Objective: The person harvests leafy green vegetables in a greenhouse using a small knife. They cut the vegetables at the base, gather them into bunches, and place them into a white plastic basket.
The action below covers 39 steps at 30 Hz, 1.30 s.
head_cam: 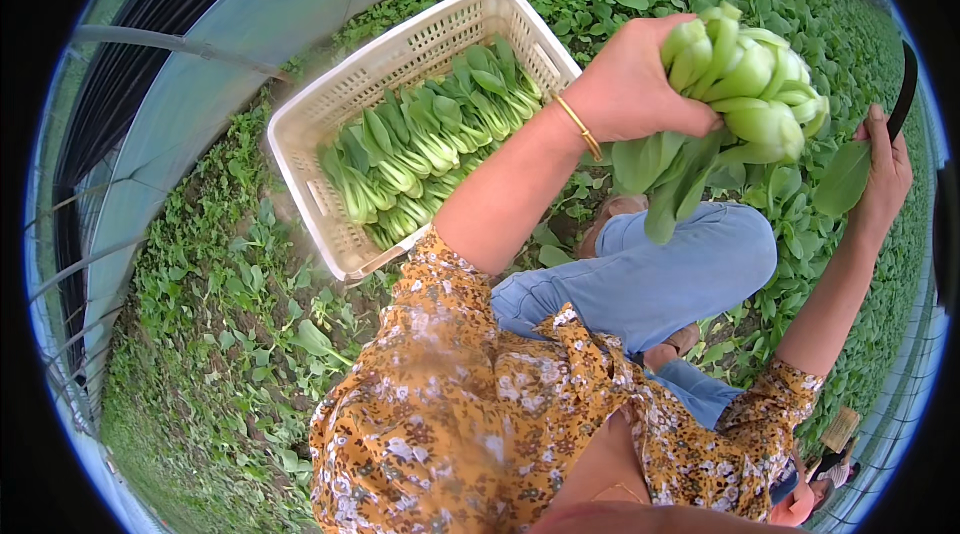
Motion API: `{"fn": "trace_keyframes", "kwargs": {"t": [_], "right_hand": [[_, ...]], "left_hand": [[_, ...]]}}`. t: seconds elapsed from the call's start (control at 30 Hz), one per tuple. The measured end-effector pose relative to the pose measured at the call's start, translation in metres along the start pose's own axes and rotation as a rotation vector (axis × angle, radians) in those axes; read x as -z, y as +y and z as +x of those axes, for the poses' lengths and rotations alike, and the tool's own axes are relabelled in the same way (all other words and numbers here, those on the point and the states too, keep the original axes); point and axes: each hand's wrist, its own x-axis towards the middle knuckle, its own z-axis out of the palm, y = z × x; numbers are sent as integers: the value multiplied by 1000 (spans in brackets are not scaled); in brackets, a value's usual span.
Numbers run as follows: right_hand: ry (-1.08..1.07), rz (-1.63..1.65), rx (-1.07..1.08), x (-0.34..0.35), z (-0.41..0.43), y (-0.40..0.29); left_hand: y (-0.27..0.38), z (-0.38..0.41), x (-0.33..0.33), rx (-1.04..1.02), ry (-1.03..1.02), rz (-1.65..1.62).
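My left hand [637, 83], with a gold bangle at its wrist, grips a bunch of bok choy [750, 83]. The pale stem bases face up and away, and green leaves hang below my fingers. Out to the right, my right hand [889, 166] is closed around a tool with a dark curved blade [905, 87]; its handle is hidden in the fist. A single green leaf [844, 177] shows beside those fingers, and whether they pinch it I cannot tell. More bok choy [424, 151] lies in rows inside a white plastic crate [304, 207] left of my forearm.
Dense leafy plants [795, 16] grow ahead and to the right. Low weeds and loose leaves cover the soil [255, 384] on the left. A plastic greenhouse wall [217, 38] with a metal pipe [172, 41] curves along the left. Another person [806, 500] is at the lower right.
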Motion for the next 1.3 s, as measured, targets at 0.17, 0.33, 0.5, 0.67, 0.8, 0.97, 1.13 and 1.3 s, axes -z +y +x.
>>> {"fn": "trace_keyframes", "kwargs": {"t": [0.17,0.33,0.5,0.67,0.8,0.97,1.13,1.3], "right_hand": [[41,-4,-68,20,8,53],[12,-100,-87,84,18,162],[195,-17,-387,82,-25,200],[200,-97,-515,134,-53,232],[195,-113,-575,140,-77,242],[133,-51,-655,114,-101,278],[102,-150,-714,125,-103,293],[113,-154,-728,119,-123,299]], "left_hand": [[21,-92,116,268,436,249],[4,-197,253,489,989,504],[-47,-251,326,1059,1396,1090],[-103,-247,326,1178,1511,993],[-125,-230,319,1268,1567,1080],[-137,-272,368,958,1503,1004],[-120,-255,333,967,1286,1285],[-133,-232,315,1304,1017,1642]]}}
